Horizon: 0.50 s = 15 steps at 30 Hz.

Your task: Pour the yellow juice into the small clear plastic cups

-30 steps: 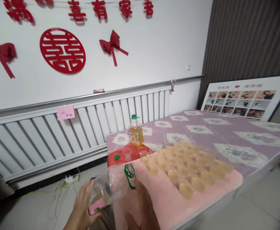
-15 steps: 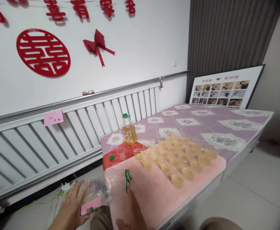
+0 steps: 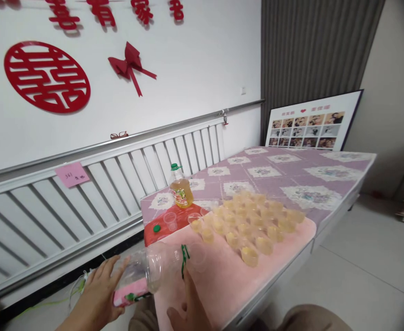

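My left hand [image 3: 96,292] is wrapped round the body of a large clear plastic bottle [image 3: 153,266], which lies nearly sideways at the table's near left corner. A pink label shows beside the palm. At its narrow neck, on the right, is a green plastic ring [image 3: 184,257]. The index fingertip of my right hand [image 3: 191,299] reaches that ring, with the thumb spread apart. By the bottle's mouth a faint clear cup [image 3: 198,257] shows. Beyond it stand several clear cups of yellow drink [image 3: 249,256] in close rows on the pink mat [image 3: 219,285].
A green-capped bottle of yellow drink [image 3: 181,191] stands on a red cloth [image 3: 158,236], near a clear cup [image 3: 170,221] and a loose green cap [image 3: 157,228]. A white radiator [image 3: 95,197] runs along the wall to the left. A photo board [image 3: 312,122] leans behind the table.
The view has turned slightly to the right, so the scene shifts left. Both hands and the clear bottle keep nearly the same pose, with the bottle's body slightly more in view.
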### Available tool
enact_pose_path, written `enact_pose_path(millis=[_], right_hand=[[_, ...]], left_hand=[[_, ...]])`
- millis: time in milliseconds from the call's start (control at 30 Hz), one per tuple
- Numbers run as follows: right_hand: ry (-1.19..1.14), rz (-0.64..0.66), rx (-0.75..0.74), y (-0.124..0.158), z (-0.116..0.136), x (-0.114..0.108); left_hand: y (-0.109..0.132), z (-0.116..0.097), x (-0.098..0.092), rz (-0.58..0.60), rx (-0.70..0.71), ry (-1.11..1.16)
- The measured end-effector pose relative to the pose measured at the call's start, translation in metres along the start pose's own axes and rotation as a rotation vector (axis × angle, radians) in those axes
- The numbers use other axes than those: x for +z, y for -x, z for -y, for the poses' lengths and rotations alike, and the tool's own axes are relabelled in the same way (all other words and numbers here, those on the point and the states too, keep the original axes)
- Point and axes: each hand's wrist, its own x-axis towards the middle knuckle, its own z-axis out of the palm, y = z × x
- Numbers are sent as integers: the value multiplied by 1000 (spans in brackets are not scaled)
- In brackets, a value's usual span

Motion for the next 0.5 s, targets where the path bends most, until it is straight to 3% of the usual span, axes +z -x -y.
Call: enact_pose_path(millis=[267, 500], right_hand=[[-10, 45, 34, -4, 0, 4], [-35, 35, 62, -4, 7, 0]], left_hand=[[-5, -5, -32, 114, 1, -113], [-10, -8, -46, 107, 26, -148]])
